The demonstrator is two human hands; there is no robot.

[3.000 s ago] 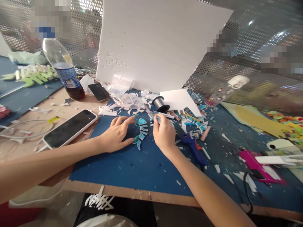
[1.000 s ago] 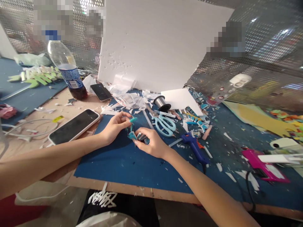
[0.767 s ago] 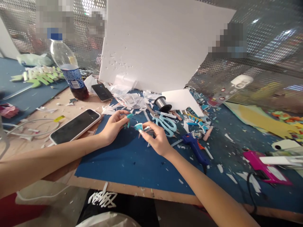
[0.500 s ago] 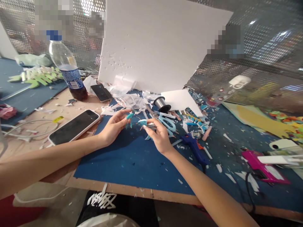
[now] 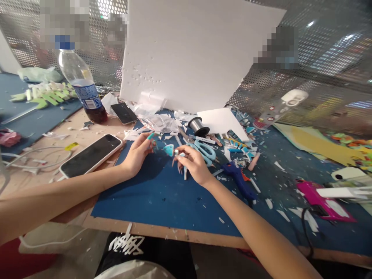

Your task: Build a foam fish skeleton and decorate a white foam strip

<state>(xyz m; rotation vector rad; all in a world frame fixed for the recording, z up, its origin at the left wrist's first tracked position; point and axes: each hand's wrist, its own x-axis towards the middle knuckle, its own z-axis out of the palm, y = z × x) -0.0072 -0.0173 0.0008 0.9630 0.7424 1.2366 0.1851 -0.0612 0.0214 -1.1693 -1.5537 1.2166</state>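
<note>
My left hand (image 5: 138, 154) is closed in a pinch over the blue mat (image 5: 145, 201). Bright teal shows at its thumb tip; what the fingers hold is too small to make out. Facing it, my right hand (image 5: 194, 162) is closed, with thumb and index finger pinching a small light-blue and white foam piece (image 5: 169, 150). This piece sits between the two hands, nearer the right one. Just behind my right hand lie light-blue scissors (image 5: 207, 152). A dark blue glue gun (image 5: 240, 181) rests to the right of that hand.
A phone (image 5: 91, 155) lies left of the mat, with a soda bottle (image 5: 88, 99) and a black phone (image 5: 124, 112) behind. A wire spool (image 5: 198, 126) and a white board (image 5: 186, 58) stand at the back. Foam scraps (image 5: 243, 153) and a magenta device (image 5: 325, 201) are at right.
My left hand has shifted slightly left and my right fingers have turned, so the light-blue piece now shows more fully between the hands. The gap between them is a little wider.
</note>
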